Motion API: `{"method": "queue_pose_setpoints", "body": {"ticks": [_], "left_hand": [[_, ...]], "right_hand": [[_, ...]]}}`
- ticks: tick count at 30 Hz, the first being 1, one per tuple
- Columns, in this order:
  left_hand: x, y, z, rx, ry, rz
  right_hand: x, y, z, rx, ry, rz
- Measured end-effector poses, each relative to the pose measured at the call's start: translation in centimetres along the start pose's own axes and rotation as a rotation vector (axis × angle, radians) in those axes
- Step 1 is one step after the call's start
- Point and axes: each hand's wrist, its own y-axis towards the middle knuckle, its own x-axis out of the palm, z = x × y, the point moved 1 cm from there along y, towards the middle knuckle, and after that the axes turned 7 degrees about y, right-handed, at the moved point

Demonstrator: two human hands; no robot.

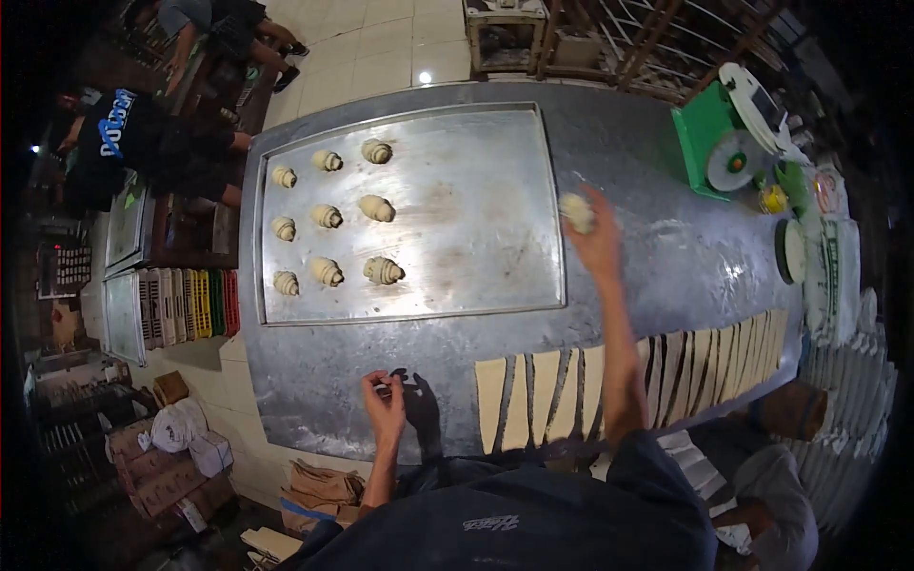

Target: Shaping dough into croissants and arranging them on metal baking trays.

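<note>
Though blurred, right hand (597,240) around ridged, pale dough roll (575,212); left hand (385,404) half-spread.

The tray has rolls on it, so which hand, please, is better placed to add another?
Probably the right hand: it holds a dough roll just right of the tray, while the left hand, in front of it, seems to hold none.
</note>
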Motion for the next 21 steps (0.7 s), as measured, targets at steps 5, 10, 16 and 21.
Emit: {"method": "queue_pose_setpoints", "body": {"ticks": [5, 10, 16, 21], "left_hand": [[-0.9, 1.2, -0.8, -0.042, -0.072, 0.046], [-3.2, 1.4, -3.2, -0.142, -0.116, 0.136], [-6.5, -0.8, -7.1, -0.244, -0.191, 0.231], [-4.5, -0.2, -5.0, -0.181, -0.240, 0.146]], "right_hand": [[18.2, 8.2, -5.5, -0.356, -0.035, -0.246], [25.5, 13.9, -1.2, -0.473, -0.195, -0.227], [28.5, 12.6, -3.9, -0.649, -0.384, -0.054], [27.1, 12.4, 1.4, -0.583, -0.654, -0.253]]}}
